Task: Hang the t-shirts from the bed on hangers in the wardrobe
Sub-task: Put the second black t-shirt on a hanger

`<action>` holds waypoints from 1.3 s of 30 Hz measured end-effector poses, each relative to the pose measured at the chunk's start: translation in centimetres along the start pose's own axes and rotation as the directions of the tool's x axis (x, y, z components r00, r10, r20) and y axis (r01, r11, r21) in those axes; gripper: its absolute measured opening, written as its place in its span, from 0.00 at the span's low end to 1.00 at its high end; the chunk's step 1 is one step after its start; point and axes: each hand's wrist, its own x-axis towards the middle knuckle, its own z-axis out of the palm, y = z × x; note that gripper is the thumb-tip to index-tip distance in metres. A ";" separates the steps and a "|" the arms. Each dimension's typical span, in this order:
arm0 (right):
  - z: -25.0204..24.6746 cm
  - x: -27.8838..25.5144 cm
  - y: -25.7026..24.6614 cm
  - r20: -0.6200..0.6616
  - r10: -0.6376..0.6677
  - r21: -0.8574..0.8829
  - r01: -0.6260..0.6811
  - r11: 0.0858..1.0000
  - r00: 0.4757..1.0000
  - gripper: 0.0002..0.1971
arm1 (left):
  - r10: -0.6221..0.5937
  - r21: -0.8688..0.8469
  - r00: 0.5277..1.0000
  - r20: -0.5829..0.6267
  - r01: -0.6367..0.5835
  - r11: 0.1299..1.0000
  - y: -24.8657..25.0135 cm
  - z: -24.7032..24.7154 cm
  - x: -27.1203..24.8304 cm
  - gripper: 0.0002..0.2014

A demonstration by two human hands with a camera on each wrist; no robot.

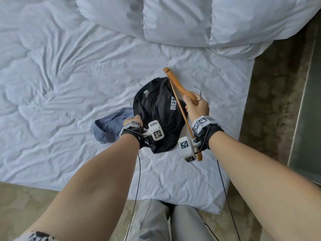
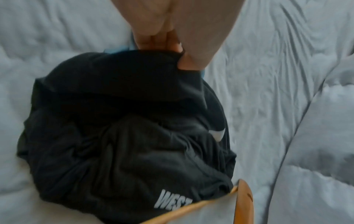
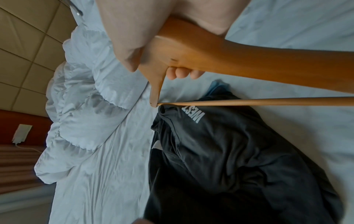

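A crumpled black t-shirt (image 1: 159,115) with white "WEST" lettering lies on the white bed (image 1: 69,84). My left hand (image 1: 134,120) pinches its near-left edge; in the left wrist view the fingers (image 2: 162,40) and thumb grip a fold of the black t-shirt (image 2: 124,128). My right hand (image 1: 196,106) grips a wooden hanger (image 1: 175,87) at its middle, just below the metal hook (image 1: 198,93), holding it above the shirt's right side. The right wrist view shows that hand (image 3: 134,45) wrapped round the hanger (image 3: 210,51) over the shirt (image 3: 229,159). A blue t-shirt (image 1: 111,127) lies partly under the black one.
A bunched white duvet (image 1: 173,20) fills the far end of the bed. Patterned carpet (image 1: 274,94) runs along the right side beside a grey panel (image 1: 307,119). My legs (image 1: 170,223) stand against the bed's near edge. Cables hang from both wrists.
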 end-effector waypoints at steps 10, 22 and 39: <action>2.1 -0.7 -1.8 0.047 -0.040 0.027 0.039 0.999 0.998 0.13 | -0.245 -0.263 0.927 -0.283 0.171 0.950 -5.5 -4.7 0.0 0.17; 1.1 -1.2 0.5 0.002 -0.030 0.066 0.029 0.997 1.000 0.13 | -0.054 -0.507 0.998 0.020 0.056 0.860 -0.9 0.8 0.6 0.10; 0.7 0.1 -0.2 0.003 -0.025 0.063 0.025 0.998 1.000 0.10 | -0.164 -0.461 0.972 -0.168 0.069 0.885 0.3 -1.3 -0.9 0.19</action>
